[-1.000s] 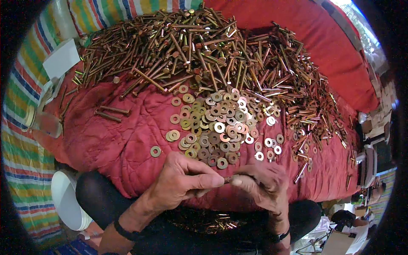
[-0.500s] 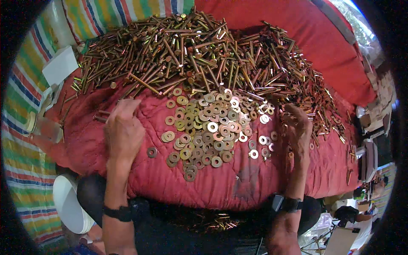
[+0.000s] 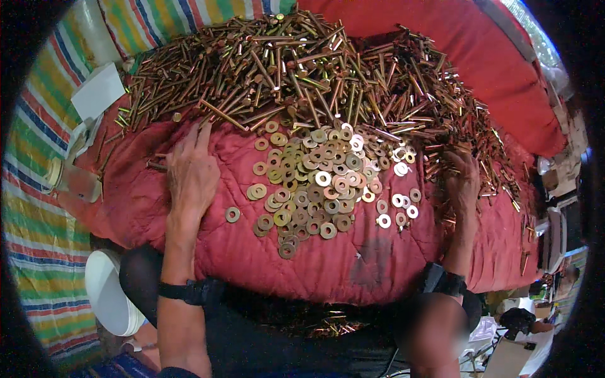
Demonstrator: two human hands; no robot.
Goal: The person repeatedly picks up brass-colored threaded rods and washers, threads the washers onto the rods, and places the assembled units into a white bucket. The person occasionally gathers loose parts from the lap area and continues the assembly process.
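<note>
A large heap of brass-coloured bolts [image 3: 277, 69] spreads across the red quilted cloth [image 3: 309, 271]. In front of it lies a loose pile of flat washers [image 3: 328, 183]. At the heap's left front edge, my left hand [image 3: 194, 170] reaches forward, back up, fingers stretched out and slightly apart; nothing shows in them. A few bolts [image 3: 157, 164] lie on the cloth just left of it. On the right, my right hand [image 3: 463, 179] is at the heap's near edge, fingertips down among the bolts. Shadow hides whether it grips one.
A white piece of card [image 3: 98, 93] and a clear plastic jar [image 3: 82, 183] are at the left, by a striped sheet [image 3: 47, 252]. A white bucket [image 3: 110, 296] stands beside my left knee. Boxes and a person [image 3: 535, 340] show at the far right.
My left hand's fingers have stretched forward toward the bolts. My right hand has shifted a little to the right along the heap. The whole view has shifted slightly.
</note>
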